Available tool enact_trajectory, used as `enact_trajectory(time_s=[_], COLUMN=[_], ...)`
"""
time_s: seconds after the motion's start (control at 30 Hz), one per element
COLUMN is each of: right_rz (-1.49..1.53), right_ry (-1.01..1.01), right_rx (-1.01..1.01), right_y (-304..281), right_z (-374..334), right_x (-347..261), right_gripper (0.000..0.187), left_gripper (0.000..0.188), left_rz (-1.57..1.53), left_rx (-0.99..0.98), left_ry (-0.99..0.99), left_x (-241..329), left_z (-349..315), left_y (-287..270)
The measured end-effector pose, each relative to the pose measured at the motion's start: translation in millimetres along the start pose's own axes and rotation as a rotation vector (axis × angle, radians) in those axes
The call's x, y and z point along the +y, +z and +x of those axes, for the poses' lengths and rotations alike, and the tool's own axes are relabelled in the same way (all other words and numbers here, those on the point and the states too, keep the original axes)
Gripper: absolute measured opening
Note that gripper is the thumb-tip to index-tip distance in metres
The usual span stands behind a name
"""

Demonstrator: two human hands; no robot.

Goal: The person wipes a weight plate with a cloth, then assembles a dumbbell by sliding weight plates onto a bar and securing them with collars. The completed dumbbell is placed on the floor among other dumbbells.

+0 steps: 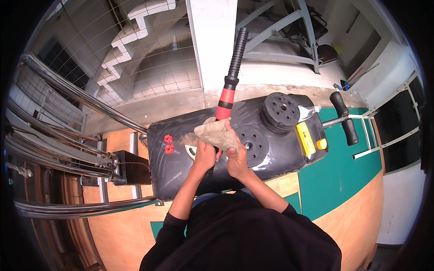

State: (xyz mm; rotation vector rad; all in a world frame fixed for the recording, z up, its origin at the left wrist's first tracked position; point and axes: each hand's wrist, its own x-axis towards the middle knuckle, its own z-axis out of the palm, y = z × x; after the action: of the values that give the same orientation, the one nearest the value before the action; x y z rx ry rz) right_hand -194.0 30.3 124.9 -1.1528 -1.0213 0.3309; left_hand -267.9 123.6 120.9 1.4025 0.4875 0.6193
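A dumbbell bar (225, 101), red in the middle with a black threaded end, slants up and away from me over a black padded bench (169, 178). My left hand (205, 156) is closed round its lower part. A beige cloth (218, 134) wraps the bar just below the red grip, and my right hand (238, 160) is closed on that cloth. Left of my hands lies a brush (187, 139) with tan bristles, partly hidden. Two red star-shaped collar nuts (168, 143) sit further left. Behind my right hand, a black weight plate (255, 147) rests flat on the bench.
Stacked black weight plates (281, 110) stand at the bench's far right. Beside them are clear plastic wrapping (308, 113), a yellow bottle (306, 140) and a yellow cap (321, 144). Chrome rails (86, 97) flank the left; a padded roller (344, 118) juts out at right.
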Motion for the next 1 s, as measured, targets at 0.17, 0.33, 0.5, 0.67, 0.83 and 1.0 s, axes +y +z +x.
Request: enact_trajectory(time_s=[0.17,0.33,0.5,0.67,0.83,1.0], right_rz=[0.554,1.049,0.767,0.292,0.353,0.080], right_ry=[0.673,0.668,0.475,0.582,0.554,0.488], right_rx=[0.407,0.445,0.258,0.338,0.395,0.121], right_y=[-26,-78,-61,-30,-36,-75], right_z=[9,59,86,60,36,30], right_x=[12,0,-2,19,31,30], right_gripper=[0.066,0.072,0.072,0.050,0.034,0.030], left_gripper=[0.032,0.037,0.030,0.031,0.024,0.026], left_rz=[-0.247,-0.269,0.256,0.503,0.635,0.733], left_rx=[-0.026,-0.106,-0.164,-0.037,-0.164,-0.156], left_ry=[-0.145,-0.209,0.060,0.061,0.101,0.341], left_x=[30,29,1,-10,-7,13], left_z=[8,0,1,1,-6,16], left_y=[-14,-17,3,21,20,-13])
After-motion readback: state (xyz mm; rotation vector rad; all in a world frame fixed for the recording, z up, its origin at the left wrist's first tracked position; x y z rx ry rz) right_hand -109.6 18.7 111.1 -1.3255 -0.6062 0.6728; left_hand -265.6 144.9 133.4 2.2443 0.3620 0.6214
